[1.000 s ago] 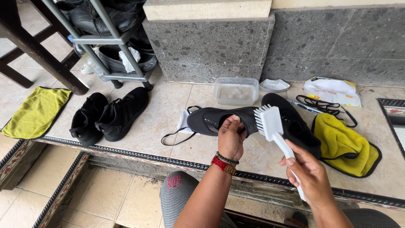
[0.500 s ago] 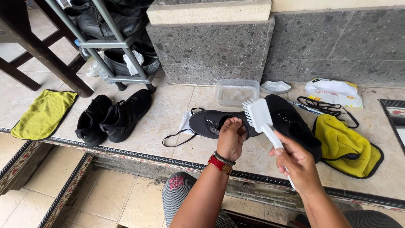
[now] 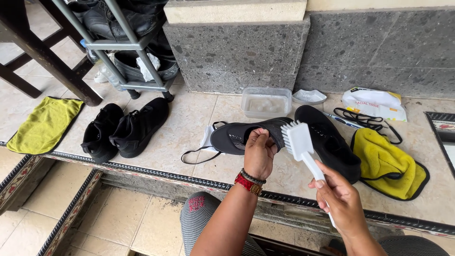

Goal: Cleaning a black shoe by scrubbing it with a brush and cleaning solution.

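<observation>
My left hand [image 3: 259,154] grips a black shoe [image 3: 237,135] by its rim and holds it just above the tiled ledge [image 3: 189,121], toe pointing left. A red bracelet sits on that wrist. My right hand [image 3: 339,199] holds a white brush [image 3: 297,140] by its handle. The bristle head points left and sits right beside the shoe's heel end. A second black shoe [image 3: 332,142] lies on the ledge behind the brush.
A clear tub of water [image 3: 266,102] and a small white dish [image 3: 309,96] stand by the stone wall. Yellow cloths [image 3: 386,163] [image 3: 45,124], black laces [image 3: 365,118], a tissue pack [image 3: 374,103], a black shoe pair [image 3: 125,128] and a metal shoe rack [image 3: 118,45] surround me.
The brush has swung from right of the shoe to its heel end, bristles now facing the shoe. My left hand keeps its hold on the shoe.
</observation>
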